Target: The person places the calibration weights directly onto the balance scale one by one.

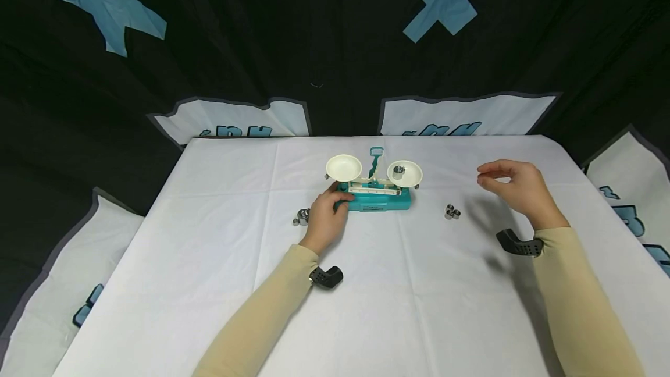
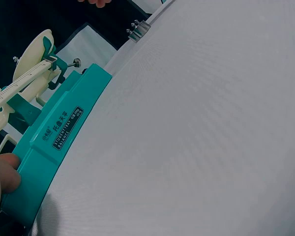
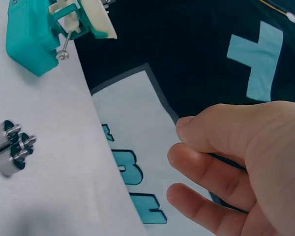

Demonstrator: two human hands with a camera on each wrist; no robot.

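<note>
In the head view, the left hand (image 1: 325, 218) grips the left end of the teal plastic balance scale with two cream pans (image 1: 378, 199) at the middle of the white cloth-covered surface (image 1: 366, 307), one small metal weight (image 1: 399, 170) sitting in its right pan, while the right hand (image 1: 515, 186) hovers empty with fingers loosely curled, near a cluster of small steel cylinder weights (image 1: 452, 212). The left wrist view shows a fingertip (image 2: 5, 172) pressed against the scale's teal base. The right wrist view shows relaxed fingers (image 3: 211, 167) holding nothing

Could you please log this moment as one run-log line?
left hand: holds teal plastic balance scale base | right hand: raised, empty | small metal weight: in right pan
</note>
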